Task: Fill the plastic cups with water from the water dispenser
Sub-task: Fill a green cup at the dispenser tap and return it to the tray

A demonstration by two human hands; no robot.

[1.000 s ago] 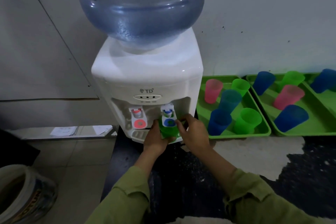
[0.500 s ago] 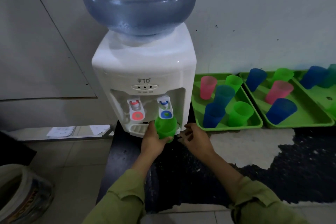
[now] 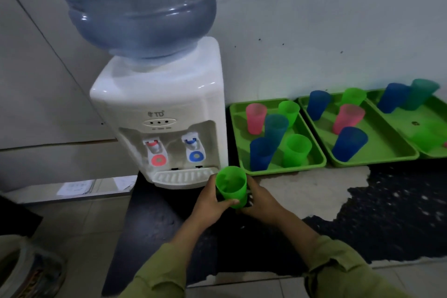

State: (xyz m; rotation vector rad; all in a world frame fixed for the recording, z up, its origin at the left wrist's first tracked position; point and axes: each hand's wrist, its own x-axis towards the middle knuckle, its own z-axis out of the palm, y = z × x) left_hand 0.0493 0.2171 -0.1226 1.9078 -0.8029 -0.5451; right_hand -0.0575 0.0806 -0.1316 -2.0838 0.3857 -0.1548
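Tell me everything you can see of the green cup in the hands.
The green cup is translucent plastic, tapered toward its base, no handle or lid. It is held roughly upright, mouth open, just off the right front corner of the drip tray, under neither tap. The left hand grips its left side, thumb across the front; the right hand cups its right side. Water level unclear.

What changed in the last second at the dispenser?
The left hand drew the green cup out from under the blue tap, toward the person and rightward. The right hand left the tap and now also holds the cup. The dispenser, green trays and their cups are unchanged.
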